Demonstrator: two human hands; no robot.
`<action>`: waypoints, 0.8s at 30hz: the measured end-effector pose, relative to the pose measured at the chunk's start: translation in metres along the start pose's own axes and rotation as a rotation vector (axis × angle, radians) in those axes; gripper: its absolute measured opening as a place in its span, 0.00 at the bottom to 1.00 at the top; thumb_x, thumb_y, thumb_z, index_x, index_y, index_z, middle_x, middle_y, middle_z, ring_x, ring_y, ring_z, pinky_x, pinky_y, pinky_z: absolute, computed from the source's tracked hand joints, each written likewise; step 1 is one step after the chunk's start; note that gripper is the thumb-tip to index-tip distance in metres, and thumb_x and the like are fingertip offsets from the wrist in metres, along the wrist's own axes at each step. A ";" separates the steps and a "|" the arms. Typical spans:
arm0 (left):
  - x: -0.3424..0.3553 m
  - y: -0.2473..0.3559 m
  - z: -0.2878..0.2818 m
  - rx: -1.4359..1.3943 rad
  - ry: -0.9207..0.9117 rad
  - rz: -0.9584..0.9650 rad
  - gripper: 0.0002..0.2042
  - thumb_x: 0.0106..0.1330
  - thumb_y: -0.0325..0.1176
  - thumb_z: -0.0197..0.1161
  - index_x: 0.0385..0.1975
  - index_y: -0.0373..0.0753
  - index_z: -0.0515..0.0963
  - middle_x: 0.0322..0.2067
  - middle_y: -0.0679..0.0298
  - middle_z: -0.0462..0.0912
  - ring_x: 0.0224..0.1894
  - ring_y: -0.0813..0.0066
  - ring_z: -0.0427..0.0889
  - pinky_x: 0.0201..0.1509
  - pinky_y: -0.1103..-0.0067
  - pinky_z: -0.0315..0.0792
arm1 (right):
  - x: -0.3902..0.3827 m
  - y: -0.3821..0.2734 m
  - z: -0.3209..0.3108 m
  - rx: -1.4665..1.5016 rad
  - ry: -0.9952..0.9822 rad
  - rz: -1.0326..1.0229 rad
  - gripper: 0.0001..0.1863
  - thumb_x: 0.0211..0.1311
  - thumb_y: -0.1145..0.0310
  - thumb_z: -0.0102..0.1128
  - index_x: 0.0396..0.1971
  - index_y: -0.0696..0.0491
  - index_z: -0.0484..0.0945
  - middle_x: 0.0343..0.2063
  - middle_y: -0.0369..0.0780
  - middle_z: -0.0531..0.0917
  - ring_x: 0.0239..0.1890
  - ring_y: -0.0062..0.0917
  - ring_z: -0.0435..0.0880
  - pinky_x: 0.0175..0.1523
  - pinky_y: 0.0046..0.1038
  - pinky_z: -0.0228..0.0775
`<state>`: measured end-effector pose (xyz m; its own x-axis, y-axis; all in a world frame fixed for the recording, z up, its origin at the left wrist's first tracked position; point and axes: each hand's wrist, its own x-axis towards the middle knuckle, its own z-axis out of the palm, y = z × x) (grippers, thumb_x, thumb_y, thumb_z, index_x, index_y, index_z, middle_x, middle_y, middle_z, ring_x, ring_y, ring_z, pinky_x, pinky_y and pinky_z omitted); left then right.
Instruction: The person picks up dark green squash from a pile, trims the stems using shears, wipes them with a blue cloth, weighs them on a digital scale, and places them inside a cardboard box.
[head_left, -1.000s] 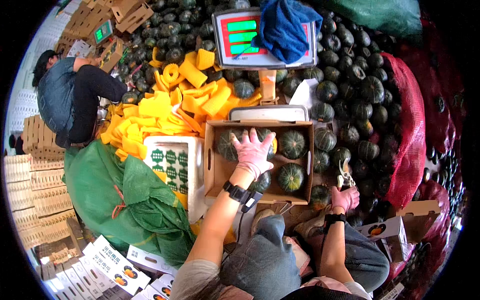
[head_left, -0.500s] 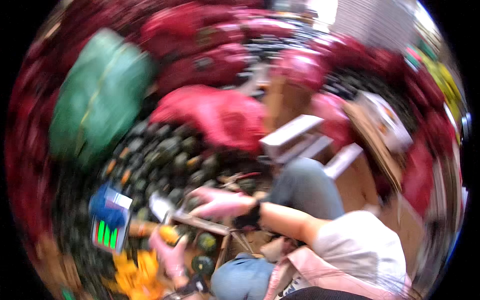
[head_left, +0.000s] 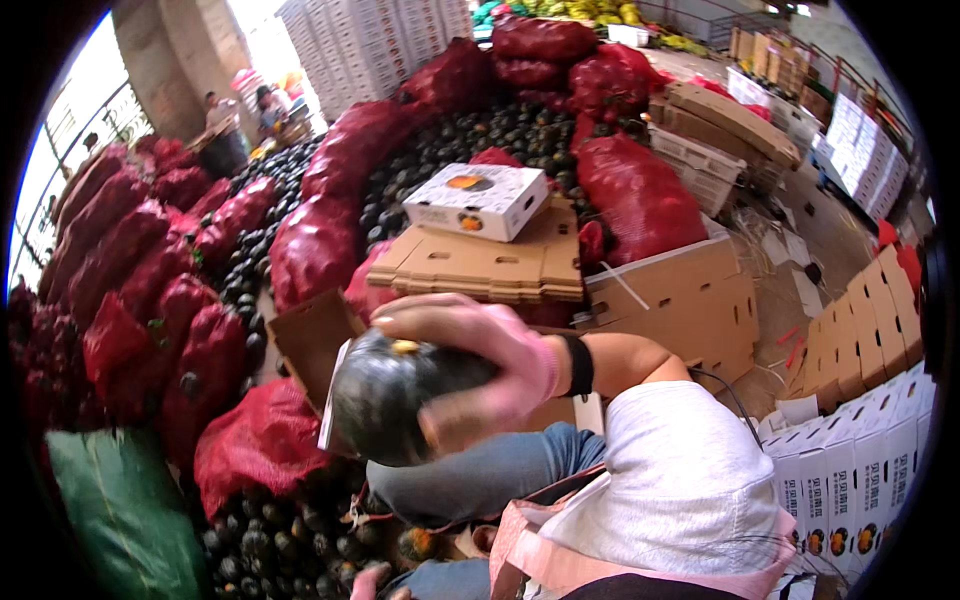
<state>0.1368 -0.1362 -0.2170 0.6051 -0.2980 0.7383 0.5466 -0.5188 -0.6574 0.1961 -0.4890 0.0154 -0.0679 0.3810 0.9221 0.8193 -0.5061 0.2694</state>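
A large dark green kabocha squash point(head_left: 390, 395) with a yellowish stem end is raised in front of me. My right hand point(head_left: 490, 355), in a pink glove, is closed round its right side, with fingers over the top and the thumb side below. Only a small pink-gloved part of my left hand point(head_left: 370, 580) shows at the bottom edge; its fingers cannot be made out. Beside it on the floor lies a pile of small dark green squashes point(head_left: 270, 540), among them one mottled with orange point(head_left: 416, 544).
Behind the raised squash are an opened cardboard box point(head_left: 310, 345) and flattened brown cartons point(head_left: 470, 265) with a white printed box point(head_left: 475, 200) on top. Red mesh sacks point(head_left: 640, 190) surround more squashes. White cartons point(head_left: 850, 480) line the right; a green sack point(head_left: 125, 510) lies lower left.
My view has swung to the right, away from the scale. My right hand has come up from the squash pile and now holds a squash. My left hand has mostly left the view.
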 end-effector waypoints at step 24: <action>0.084 -0.088 0.031 -1.919 -1.571 0.410 0.24 0.56 0.33 0.63 0.54 0.36 0.69 0.48 0.57 0.75 0.51 0.67 0.72 0.57 0.75 0.65 | 0.099 0.126 -0.395 -1.337 -0.577 1.025 0.20 0.52 0.70 0.56 0.48 0.49 0.78 0.35 0.45 0.83 0.35 0.34 0.81 0.43 0.35 0.73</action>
<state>0.1577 -0.0905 -0.1015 0.7546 -0.4568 -0.4711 0.0422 -0.6827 0.7294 0.0678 -0.8210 0.2504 0.5532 -0.4122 0.7239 -0.5951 -0.8036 -0.0028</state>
